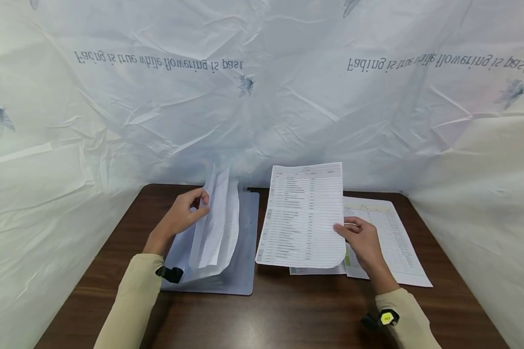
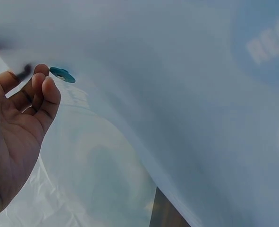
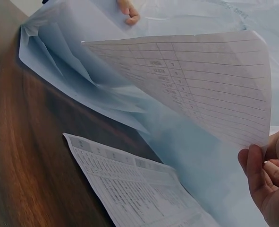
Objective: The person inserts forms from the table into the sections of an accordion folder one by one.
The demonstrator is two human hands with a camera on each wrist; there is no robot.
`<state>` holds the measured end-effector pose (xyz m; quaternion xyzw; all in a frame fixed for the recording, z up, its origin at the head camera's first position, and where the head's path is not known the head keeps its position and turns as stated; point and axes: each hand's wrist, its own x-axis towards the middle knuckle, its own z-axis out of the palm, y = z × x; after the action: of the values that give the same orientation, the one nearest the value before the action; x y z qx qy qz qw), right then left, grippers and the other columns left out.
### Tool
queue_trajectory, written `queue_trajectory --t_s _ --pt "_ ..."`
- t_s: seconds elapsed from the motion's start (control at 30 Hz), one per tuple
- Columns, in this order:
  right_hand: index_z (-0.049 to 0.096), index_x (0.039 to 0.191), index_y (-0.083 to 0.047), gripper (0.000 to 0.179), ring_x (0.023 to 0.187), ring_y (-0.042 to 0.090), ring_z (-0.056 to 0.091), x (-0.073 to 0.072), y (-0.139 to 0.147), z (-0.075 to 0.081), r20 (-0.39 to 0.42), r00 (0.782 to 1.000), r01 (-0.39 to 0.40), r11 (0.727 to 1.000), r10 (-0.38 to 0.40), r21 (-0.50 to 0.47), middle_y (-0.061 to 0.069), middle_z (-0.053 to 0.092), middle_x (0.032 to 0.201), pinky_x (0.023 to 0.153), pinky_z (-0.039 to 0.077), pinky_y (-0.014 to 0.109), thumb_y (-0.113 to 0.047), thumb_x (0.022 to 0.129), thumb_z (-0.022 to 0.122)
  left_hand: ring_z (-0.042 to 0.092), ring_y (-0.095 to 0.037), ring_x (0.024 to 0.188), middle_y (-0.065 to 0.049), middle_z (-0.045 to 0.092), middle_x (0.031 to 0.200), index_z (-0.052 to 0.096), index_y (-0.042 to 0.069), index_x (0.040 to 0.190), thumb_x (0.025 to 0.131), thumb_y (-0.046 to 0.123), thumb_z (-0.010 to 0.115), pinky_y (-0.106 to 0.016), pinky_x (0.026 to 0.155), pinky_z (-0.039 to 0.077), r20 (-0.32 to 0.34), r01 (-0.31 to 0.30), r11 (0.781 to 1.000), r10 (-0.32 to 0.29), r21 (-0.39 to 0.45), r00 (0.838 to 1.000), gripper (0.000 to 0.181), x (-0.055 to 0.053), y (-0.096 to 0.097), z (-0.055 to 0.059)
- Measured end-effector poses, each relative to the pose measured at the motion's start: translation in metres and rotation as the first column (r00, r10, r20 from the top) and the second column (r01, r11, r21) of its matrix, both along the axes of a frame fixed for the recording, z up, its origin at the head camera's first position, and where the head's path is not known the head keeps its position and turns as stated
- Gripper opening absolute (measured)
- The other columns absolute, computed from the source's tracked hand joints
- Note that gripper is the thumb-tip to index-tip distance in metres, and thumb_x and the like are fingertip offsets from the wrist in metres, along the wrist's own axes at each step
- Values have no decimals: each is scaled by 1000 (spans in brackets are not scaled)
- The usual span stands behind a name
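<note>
On the left of the table lies a pale blue translucent plastic folder (image 1: 246,242), its cover raised and several printed sheets (image 1: 218,223) standing up inside. My left hand (image 1: 185,213) pinches the raised cover at its edge. Beside those fingertips, a teal snap button (image 2: 63,74) shows in the left wrist view. With thumb and fingers, my right hand (image 1: 364,242) grips a printed paper sheet (image 1: 303,218) by its right edge. That sheet is lifted above the table, tilted, its printed table facing me. In the right wrist view its lined back (image 3: 210,80) shows.
Under and beyond the right hand, more printed papers (image 1: 390,242) lie on the dark wooden table (image 1: 297,310). One paper (image 1: 319,271) is partly covered by the lifted sheet. A wrinkled white plastic curtain (image 1: 288,116) hangs behind and on both sides.
</note>
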<state>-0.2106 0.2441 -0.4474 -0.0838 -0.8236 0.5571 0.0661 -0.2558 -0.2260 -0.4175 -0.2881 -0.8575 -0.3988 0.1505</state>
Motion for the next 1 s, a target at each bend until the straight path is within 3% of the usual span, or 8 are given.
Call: queue_trajectory --t_s 0.17,0.4,0.43,0.6,0.67,1.0 --pt "60 129 6 45 81 4 68 -3 -8 -2 0 1000 -12 999 12 -46 18 74 111 72 54 20 -18 93 75 46 -17 72 -6 51 85 55 0 94 91 -6 64 -29 66 40 -2 -5 1000 5 -3 1000 11 -2 1 -1" --pt "59 129 7 45 81 5 69 -5 -18 -6 5 1000 -28 997 28 -79 21 72 114 72 54 20 -17 94 74 46 -15 75 -2 53 88 56 7 97 94 1 66 -29 67 41 5 -4 1000 4 1 1000 11 1 0 1" --pt "59 128 7 45 81 6 69 -5 -20 -7 5 999 -32 996 33 -83 21 72 114 72 55 20 -16 93 74 47 -16 74 -3 53 88 56 6 96 93 0 65 -29 67 41 5 1 1000 -1 4 1000 11 5 1 5" --pt "60 125 7 41 80 7 69 -7 -26 -10 5 999 -50 992 51 -119 19 73 109 72 55 21 -14 93 74 47 -17 75 -3 54 89 57 6 97 93 1 66 -29 67 41 9 -4 1000 4 3 1000 11 5 1 6" --pt "60 125 7 40 80 8 70 -7 -28 -11 2 998 -58 991 59 -122 18 73 107 72 55 21 -14 93 74 47 -16 75 -3 54 89 57 8 97 94 4 66 -29 67 41 8 -6 1000 6 4 1000 11 1 -1 2" --pt "63 122 7 37 81 10 70 -8 -43 -14 -3 996 -85 985 86 -147 18 74 105 71 56 22 -11 92 74 48 -16 76 -3 54 90 57 8 98 94 4 66 -28 68 42 11 -12 1000 12 -4 1000 11 3 -2 3"
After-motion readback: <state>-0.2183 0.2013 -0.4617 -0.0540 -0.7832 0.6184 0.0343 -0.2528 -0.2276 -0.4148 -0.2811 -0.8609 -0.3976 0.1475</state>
